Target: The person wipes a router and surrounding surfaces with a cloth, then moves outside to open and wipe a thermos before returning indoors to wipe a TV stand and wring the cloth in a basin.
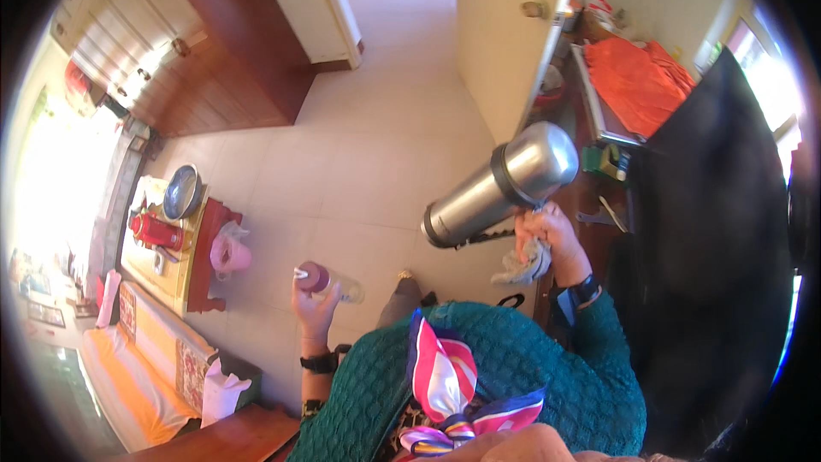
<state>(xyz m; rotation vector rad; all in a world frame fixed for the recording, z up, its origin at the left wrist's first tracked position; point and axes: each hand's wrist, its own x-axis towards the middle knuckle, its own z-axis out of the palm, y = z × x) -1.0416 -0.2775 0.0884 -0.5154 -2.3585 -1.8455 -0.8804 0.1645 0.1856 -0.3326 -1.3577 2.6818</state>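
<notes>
My left hand [314, 308] holds a clear bottle with a purple cap [314, 277], out over the tiled floor. Tilted in the air on the right is a large stainless steel vacuum flask [478, 189] with dark bands and a rounded metal top. My right hand [548, 234] grips it near the top end, by the handle side. A crumpled grey cloth [526, 263] hangs from that same hand, below the flask. The fingers of my right hand are partly hidden by the cloth and flask.
A low table [194, 263] at left bears a blue basin [182, 191] and a red thermos [154, 231]. Beside it stands a pink bin [229, 253]. Further down is a striped sofa [138, 375]. An open door [510, 32] and an orange cloth [632, 80] are at upper right.
</notes>
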